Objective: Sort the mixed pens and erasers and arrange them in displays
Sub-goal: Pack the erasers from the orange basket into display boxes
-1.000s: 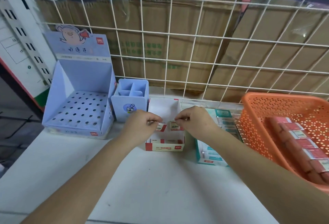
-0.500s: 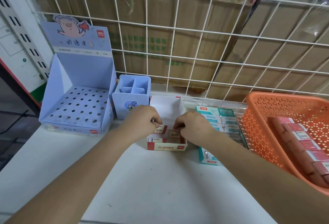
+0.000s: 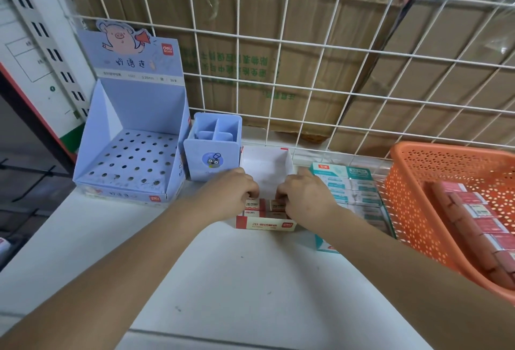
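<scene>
A small red-and-white eraser display box (image 3: 264,223) stands at the middle of the white shelf, with red-labelled 2B erasers (image 3: 254,205) lined up in its front part. My left hand (image 3: 228,193) reaches into the box from the left, its curled fingertips on an eraser. From the right, my right hand (image 3: 305,196) does the same on another eraser (image 3: 276,206). Fingertips hide how each eraser is held. Right of it lies a teal eraser box (image 3: 354,191), full. An orange basket (image 3: 412,182) at the far right holds several red-wrapped erasers (image 3: 473,210).
A blue perforated pen display stand (image 3: 128,160) with a pig header stands at the left. A blue four-compartment holder (image 3: 213,154) sits beside it. A white wire grid (image 3: 306,71) backs the shelf, cardboard cartons behind it. The shelf's front edge (image 3: 223,335) runs below my arms.
Both hands have sunk a little deeper into the red-and-white box, staying on the erasers. My view has moved closer and slightly up.
</scene>
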